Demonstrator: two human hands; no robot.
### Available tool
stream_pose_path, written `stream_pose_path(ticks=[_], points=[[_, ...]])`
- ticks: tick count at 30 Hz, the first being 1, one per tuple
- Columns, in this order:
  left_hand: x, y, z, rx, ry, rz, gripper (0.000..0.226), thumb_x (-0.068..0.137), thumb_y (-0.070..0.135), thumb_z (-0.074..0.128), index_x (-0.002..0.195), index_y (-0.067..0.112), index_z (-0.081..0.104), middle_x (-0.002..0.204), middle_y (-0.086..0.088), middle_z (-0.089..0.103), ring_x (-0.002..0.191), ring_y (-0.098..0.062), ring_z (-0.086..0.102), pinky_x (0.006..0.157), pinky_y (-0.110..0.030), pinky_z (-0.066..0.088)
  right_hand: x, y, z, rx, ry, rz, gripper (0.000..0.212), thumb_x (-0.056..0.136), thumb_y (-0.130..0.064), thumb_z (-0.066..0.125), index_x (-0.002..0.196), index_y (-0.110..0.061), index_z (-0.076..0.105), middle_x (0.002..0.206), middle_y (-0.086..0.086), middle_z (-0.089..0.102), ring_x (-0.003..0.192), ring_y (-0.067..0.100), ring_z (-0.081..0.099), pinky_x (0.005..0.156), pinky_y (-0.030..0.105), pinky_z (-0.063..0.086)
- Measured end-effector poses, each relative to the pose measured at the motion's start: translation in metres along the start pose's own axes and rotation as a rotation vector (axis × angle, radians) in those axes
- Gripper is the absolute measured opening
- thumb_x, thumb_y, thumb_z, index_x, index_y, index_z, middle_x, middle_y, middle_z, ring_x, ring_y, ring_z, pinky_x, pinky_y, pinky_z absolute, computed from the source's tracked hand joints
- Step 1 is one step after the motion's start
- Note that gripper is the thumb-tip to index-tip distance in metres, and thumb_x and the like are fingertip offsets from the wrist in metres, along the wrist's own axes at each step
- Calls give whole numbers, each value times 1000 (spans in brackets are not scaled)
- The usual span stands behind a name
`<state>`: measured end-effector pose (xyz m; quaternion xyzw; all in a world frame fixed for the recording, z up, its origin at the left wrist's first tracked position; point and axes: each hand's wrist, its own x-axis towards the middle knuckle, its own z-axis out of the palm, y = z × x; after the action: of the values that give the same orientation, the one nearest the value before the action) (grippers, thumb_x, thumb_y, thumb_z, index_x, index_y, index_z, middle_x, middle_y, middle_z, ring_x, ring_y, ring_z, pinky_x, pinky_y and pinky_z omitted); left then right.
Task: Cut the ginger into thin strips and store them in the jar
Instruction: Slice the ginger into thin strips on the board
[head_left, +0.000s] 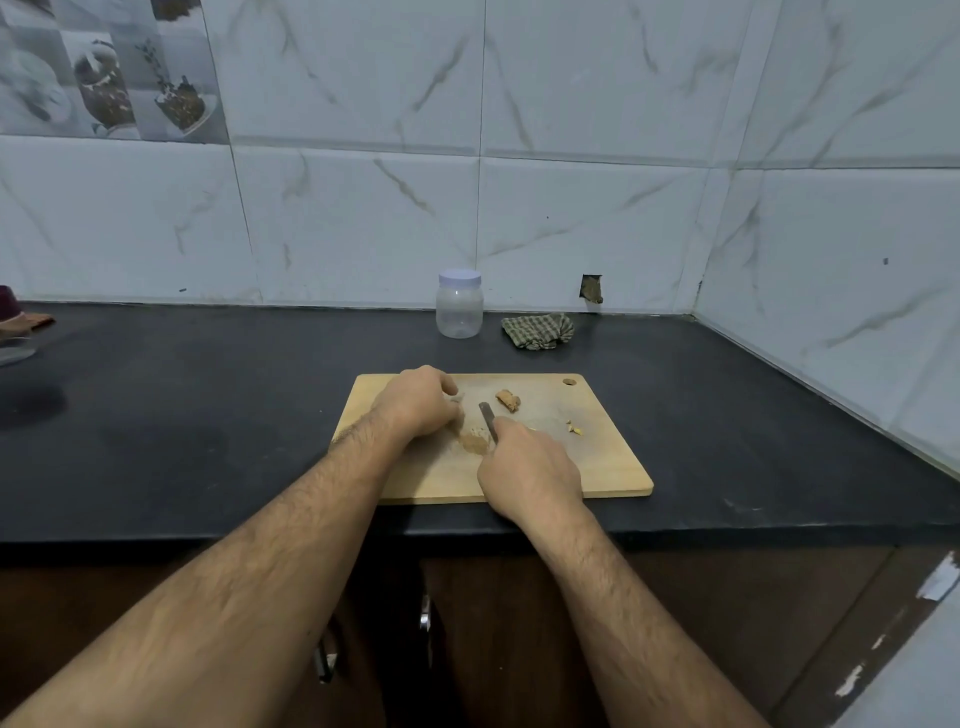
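Note:
A wooden cutting board (587, 467) lies on the black counter in front of me. My left hand (418, 402) has its fingers curled over a piece of ginger (457, 402) at the board's left middle, mostly hiding it. My right hand (530, 470) grips a knife (487, 420) whose blade points away from me, just right of a small heap of cut ginger (474, 440). Another brown ginger piece (508, 400) lies loose beyond the blade. A clear plastic jar (459, 304) with a white lid on stands upright at the back by the wall.
Small ginger scraps (574, 427) sit on the board's right part. A crumpled checked cloth (538, 331) lies right of the jar. Dishes (15, 332) show at the far left edge. A tiled wall closes the back and the right side. The counter's front edge runs just under the board.

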<state>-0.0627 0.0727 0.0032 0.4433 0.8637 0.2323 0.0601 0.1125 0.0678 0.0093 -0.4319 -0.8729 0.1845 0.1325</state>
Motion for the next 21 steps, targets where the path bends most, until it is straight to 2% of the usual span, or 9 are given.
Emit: stream_pose_path(ticks=[5,10,12,16,18,21], points=[[2,7,2,45,31,8,11,80,23,68,88,22,74,94,3,72,88,-16,64,79,-32,55,3,2,2,-4,8,0,49,94,-12,40,141,-22,46,116,6,64,108,28,56,73,34,38],[3,5,0,-24,108,-22,14,83,12,64,79,21,75,88,3,74,82,-15,65,76,-30,56,3,2,5,-7,38,-13,51,97,-15,39,146,-27,40,113,5,64,106,27,56,72,34,37],[3,4,-1,-44,113,-36,13,84,13,66,78,22,74,85,3,74,74,-15,66,75,-30,57,3,2,6,-5,33,-13,56,96,-14,39,150,-30,36,112,4,64,104,26,56,71,34,38],[3,2,-2,-119,55,-49,5,91,19,65,91,22,70,69,1,67,52,-15,59,65,-30,59,2,2,6,3,41,-12,56,95,-13,41,149,-29,38,112,4,65,104,26,57,70,33,38],[3,1,-1,-131,40,-43,8,93,20,63,92,20,71,66,0,65,49,-17,57,63,-32,60,1,2,5,4,45,-12,55,95,-12,41,148,-28,38,112,4,65,104,26,57,70,33,37],[2,-1,-2,-83,68,-38,11,92,24,66,88,15,72,74,-2,70,51,-16,59,63,-29,58,0,1,6,6,51,-20,61,95,-11,41,152,-30,32,110,4,66,98,24,56,69,32,36]])
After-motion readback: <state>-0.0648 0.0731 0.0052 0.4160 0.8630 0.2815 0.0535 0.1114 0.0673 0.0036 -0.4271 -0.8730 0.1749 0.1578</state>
